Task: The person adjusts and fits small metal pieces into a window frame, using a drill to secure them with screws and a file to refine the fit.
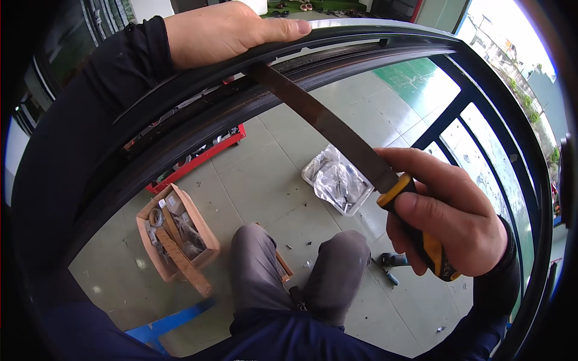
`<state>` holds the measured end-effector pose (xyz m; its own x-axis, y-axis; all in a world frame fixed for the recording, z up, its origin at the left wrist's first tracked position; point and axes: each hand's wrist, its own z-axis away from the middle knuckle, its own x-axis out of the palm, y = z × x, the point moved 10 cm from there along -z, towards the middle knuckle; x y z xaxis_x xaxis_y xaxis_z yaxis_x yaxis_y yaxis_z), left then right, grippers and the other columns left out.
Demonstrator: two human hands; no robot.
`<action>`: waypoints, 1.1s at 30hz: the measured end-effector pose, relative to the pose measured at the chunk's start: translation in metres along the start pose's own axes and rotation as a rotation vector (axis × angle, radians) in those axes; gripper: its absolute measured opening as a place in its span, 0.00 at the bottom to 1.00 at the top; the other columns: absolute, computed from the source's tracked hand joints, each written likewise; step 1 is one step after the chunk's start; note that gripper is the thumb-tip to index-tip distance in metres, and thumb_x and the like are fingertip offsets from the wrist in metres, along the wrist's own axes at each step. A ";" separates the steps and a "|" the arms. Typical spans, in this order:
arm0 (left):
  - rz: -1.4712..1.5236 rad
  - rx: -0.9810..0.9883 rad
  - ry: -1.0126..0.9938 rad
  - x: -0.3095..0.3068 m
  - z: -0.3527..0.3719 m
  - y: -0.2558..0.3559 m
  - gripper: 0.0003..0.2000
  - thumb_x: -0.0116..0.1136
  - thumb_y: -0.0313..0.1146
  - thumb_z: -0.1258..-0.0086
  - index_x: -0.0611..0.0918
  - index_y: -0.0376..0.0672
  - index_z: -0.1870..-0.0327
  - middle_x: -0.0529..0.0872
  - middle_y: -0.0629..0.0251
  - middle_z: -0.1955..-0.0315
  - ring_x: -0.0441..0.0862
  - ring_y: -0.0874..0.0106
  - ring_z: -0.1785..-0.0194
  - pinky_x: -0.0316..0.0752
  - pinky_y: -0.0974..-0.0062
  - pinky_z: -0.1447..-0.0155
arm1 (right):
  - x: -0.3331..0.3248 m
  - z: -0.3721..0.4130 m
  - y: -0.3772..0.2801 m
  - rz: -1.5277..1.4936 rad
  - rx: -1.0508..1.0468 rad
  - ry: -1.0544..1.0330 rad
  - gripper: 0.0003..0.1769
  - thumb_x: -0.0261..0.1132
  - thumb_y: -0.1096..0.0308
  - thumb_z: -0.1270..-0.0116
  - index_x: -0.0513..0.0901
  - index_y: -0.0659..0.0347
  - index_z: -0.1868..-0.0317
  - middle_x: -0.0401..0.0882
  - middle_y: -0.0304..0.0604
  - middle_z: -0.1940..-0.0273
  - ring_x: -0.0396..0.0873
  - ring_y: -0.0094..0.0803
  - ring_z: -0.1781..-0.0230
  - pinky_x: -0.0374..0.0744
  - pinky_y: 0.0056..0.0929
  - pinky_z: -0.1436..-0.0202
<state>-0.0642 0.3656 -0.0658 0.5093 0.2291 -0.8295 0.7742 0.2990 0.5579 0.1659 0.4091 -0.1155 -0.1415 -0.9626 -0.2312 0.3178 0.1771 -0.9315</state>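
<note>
A flat metal file (328,126) with a yellow and black handle is in my right hand (451,210), whose fingers wrap round the handle. The blade slants up and left, and its tip meets the inner side of a black metal frame (325,75). My left hand (223,33) lies over the frame's top bar, thumb stretched along it to the right. Its other fingers go behind the bar and are mostly hidden. The frame arches in front of me and runs down on the right side.
Below, a cardboard box (214,242) holds parts and strips. A white tray (352,210) with plastic wrapping stands on the tiled floor (253,162). A red tray (208,157) lies behind the box. A power tool (394,259) is by my right knee. A blue bar (174,322) is at lower left.
</note>
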 end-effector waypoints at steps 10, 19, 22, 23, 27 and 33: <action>-0.022 0.024 0.024 0.000 0.001 -0.001 0.37 0.44 0.67 0.24 0.84 0.37 0.72 0.77 0.67 0.84 0.77 0.78 0.82 0.74 0.82 0.75 | -0.013 -0.008 0.013 -0.125 -0.051 -0.009 0.27 0.56 0.65 0.23 0.67 0.70 0.29 0.78 0.49 0.78 0.76 0.28 0.89 0.77 0.23 0.83; -0.001 0.044 -0.048 0.002 -0.002 0.000 0.34 0.44 0.63 0.21 0.86 0.34 0.65 0.77 0.67 0.83 0.78 0.80 0.80 0.74 0.84 0.76 | -0.015 -0.010 0.003 -0.045 -0.092 -0.010 0.28 0.56 0.67 0.23 0.66 0.71 0.28 0.78 0.47 0.77 0.75 0.25 0.87 0.75 0.23 0.83; 0.046 0.055 -0.003 0.005 -0.001 0.004 0.34 0.44 0.62 0.21 0.86 0.33 0.62 0.78 0.66 0.82 0.79 0.79 0.80 0.75 0.84 0.75 | -0.009 -0.005 -0.007 0.106 -0.076 -0.013 0.27 0.55 0.71 0.24 0.65 0.72 0.28 0.77 0.45 0.76 0.75 0.23 0.86 0.74 0.22 0.82; 0.053 0.047 -0.005 0.005 -0.002 0.005 0.34 0.44 0.62 0.21 0.86 0.33 0.62 0.79 0.65 0.82 0.80 0.79 0.80 0.75 0.84 0.75 | -0.008 -0.004 -0.012 0.145 -0.089 -0.013 0.27 0.55 0.72 0.24 0.64 0.72 0.28 0.76 0.44 0.76 0.75 0.23 0.86 0.74 0.22 0.82; 0.039 -0.054 0.002 0.008 0.000 -0.002 0.34 0.41 0.60 0.19 0.87 0.32 0.59 0.83 0.62 0.79 0.82 0.78 0.79 0.77 0.85 0.74 | 0.002 0.002 -0.029 0.358 -0.194 -0.002 0.26 0.53 0.76 0.24 0.64 0.74 0.28 0.76 0.42 0.75 0.75 0.21 0.84 0.73 0.21 0.81; -0.196 -0.016 -0.074 0.001 0.012 0.029 0.36 0.39 0.62 0.20 0.85 0.32 0.50 0.87 0.52 0.59 0.82 0.66 0.54 0.75 0.73 0.47 | 0.018 0.005 -0.049 0.541 -0.182 0.112 0.25 0.54 0.77 0.24 0.64 0.76 0.29 0.76 0.40 0.75 0.76 0.20 0.83 0.72 0.21 0.80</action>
<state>-0.0365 0.3631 -0.0503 0.3758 0.0965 -0.9217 0.8556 0.3459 0.3851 0.1529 0.3823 -0.0725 -0.1054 -0.6991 -0.7073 0.2081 0.6800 -0.7031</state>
